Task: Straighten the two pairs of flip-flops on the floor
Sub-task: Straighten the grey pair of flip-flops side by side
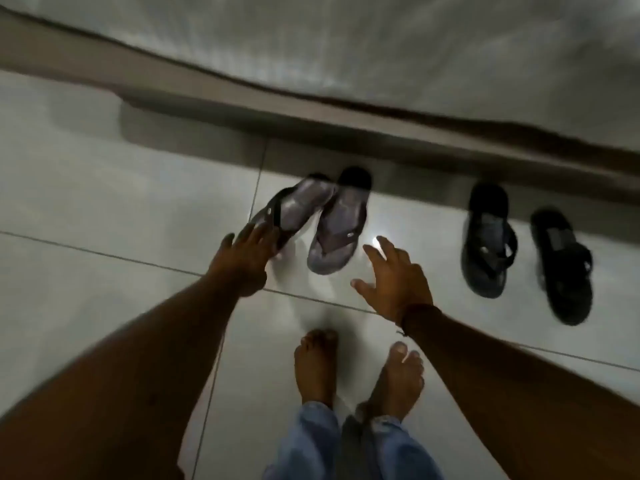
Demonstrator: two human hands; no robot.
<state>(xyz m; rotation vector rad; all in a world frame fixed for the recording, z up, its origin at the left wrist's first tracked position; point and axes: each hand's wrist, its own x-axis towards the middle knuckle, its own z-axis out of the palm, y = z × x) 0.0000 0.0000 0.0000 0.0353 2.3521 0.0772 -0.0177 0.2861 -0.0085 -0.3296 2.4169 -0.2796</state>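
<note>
- Left hand point(244, 261) grips the toe end of the left grey flip-flop point(291, 209), tilted vs its mate point(337, 230); heels touch.
- Right hand point(393, 275) spread wide, empty, over the floor point(104, 202) btwn pairs.
- Black pair point(488, 240) w/ second one point(562, 268) sits right, near the wall base, slightly apart.

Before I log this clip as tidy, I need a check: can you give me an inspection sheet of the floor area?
Surface: pale tiled floor, glossy, dark grout lines.
Job's things: grey pair, heels touching, toes splayed; black pair, apart, roughly parallel.
Clutter: nothing seen.
Hands: left hand on the left grey flip-flop; right hand open, holding nothing.
Cables: nothing seen.
Surroundings: dark skirting under a white wall; bare feet, jeans.
</note>
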